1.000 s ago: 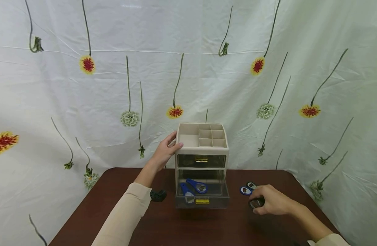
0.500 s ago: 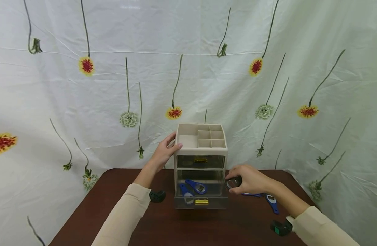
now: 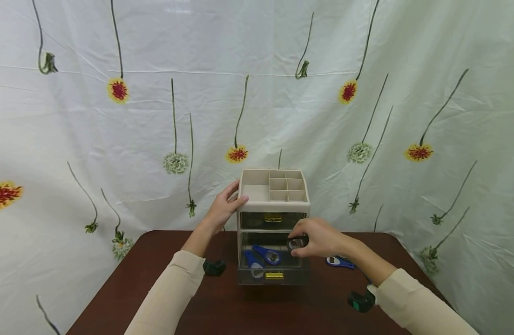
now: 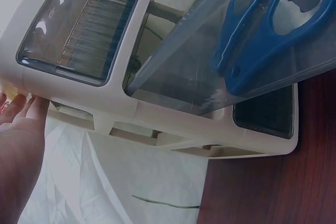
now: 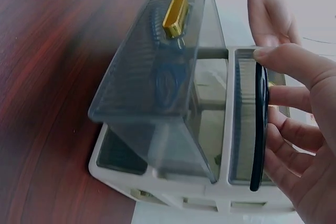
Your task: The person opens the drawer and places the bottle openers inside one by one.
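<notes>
A beige drawer organizer (image 3: 255, 192) stands on the table, its middle see-through drawer (image 3: 292, 276) pulled out. Two blue bottle openers (image 3: 268, 255) lie inside that drawer. My left hand (image 3: 222, 209) rests against the organizer's upper left side, thumb on the top edge and fingers extended along the side. Between thumb and fingers, my right hand (image 3: 321, 238) pinches a black bottle opener (image 5: 260, 129) over the right part of the drawer. In the right wrist view the opener is seen edge-on, in front of the upper drawer.
Right of the organizer, a blue bottle opener (image 3: 340, 262) lies on the dark red table (image 3: 240, 311), with others partly hidden by my right forearm. Small compartments (image 3: 287, 185) divide the organizer's top. A flowered white cloth (image 3: 211, 116) hangs behind the table.
My right hand has lifted the black bottle opener from the right of the table and carried it left over the drawer. The left hand has stayed against the organizer.
</notes>
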A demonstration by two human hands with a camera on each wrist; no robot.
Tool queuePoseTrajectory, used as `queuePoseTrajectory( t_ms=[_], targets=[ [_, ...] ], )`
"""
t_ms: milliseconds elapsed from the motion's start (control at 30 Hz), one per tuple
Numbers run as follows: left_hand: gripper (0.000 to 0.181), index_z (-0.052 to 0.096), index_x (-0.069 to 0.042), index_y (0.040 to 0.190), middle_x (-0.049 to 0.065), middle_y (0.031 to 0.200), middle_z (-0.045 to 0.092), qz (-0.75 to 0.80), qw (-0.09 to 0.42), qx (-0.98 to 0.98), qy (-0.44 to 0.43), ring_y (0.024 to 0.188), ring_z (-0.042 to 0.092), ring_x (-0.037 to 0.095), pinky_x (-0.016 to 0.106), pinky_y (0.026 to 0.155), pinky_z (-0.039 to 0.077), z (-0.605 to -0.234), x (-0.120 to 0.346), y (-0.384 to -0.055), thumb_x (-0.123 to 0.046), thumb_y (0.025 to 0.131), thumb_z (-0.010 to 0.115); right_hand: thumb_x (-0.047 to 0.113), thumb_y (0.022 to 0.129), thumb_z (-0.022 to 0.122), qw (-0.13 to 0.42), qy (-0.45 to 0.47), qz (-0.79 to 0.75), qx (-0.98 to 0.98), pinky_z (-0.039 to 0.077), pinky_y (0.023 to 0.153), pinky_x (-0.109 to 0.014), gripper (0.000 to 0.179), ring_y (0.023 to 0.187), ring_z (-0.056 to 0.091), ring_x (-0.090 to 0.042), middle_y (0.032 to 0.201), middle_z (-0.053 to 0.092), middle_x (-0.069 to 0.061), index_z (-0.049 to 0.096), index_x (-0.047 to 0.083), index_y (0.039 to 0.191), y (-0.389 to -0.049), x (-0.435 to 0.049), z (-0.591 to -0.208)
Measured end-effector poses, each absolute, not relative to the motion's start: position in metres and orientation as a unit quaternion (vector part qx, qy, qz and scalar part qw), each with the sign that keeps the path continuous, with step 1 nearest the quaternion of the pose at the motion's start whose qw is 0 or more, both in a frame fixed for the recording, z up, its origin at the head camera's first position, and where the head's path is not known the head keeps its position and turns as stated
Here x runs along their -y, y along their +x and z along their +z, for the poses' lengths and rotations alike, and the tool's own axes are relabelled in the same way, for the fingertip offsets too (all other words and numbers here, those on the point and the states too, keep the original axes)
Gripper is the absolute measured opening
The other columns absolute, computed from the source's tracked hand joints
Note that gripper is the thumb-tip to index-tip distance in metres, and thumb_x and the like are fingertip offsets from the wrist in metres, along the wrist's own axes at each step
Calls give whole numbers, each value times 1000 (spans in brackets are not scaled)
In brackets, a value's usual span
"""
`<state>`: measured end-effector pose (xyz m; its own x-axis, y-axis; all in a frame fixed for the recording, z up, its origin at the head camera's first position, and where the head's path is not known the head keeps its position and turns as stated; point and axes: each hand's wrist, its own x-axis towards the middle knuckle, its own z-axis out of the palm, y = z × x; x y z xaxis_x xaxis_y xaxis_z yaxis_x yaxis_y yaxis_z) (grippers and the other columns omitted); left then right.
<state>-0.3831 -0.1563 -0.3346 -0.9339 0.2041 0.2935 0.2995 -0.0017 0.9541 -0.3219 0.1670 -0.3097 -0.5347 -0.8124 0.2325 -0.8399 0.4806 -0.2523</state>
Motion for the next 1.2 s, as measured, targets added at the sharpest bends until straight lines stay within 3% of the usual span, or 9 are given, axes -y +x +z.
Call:
queuePoseTrajectory(
  t_ms=[367,767,1000,1200],
  targets=[
    [73,23,-13,166,12,169,21,-687,34,704,-176,152,28,33,57,112,36,-333,155,-382,-14,106,63,29,89,82,29,497,167,851,55,86,-34,36,103,67,-20,110,72,-3,79,4,114,-333,-131,-325],
    [74,23,-14,167,11,169,21,-682,37,708,-181,151,30,31,57,112,38,-332,152,-382,-18,105,65,27,86,87,6,489,167,856,55,83,-30,37,98,66,-18,110,71,-4,79,3,113,-333,-123,-327],
    [74,24,-14,166,10,168,24,-686,39,706,-173,151,31,31,56,111,39,-332,154,-382,-14,105,65,28,87,87,9,471,203,858,55,83,-36,39,99,65,-30,114,66,-4,77,7,119,-334,-129,-324],
    [73,24,-14,166,11,169,23,-685,39,707,-172,151,30,31,57,112,38,-334,155,-384,-12,106,63,25,93,81,27,467,215,857,56,84,-39,35,98,66,-31,115,70,-9,76,5,121,-328,-134,-323]
  ],
)
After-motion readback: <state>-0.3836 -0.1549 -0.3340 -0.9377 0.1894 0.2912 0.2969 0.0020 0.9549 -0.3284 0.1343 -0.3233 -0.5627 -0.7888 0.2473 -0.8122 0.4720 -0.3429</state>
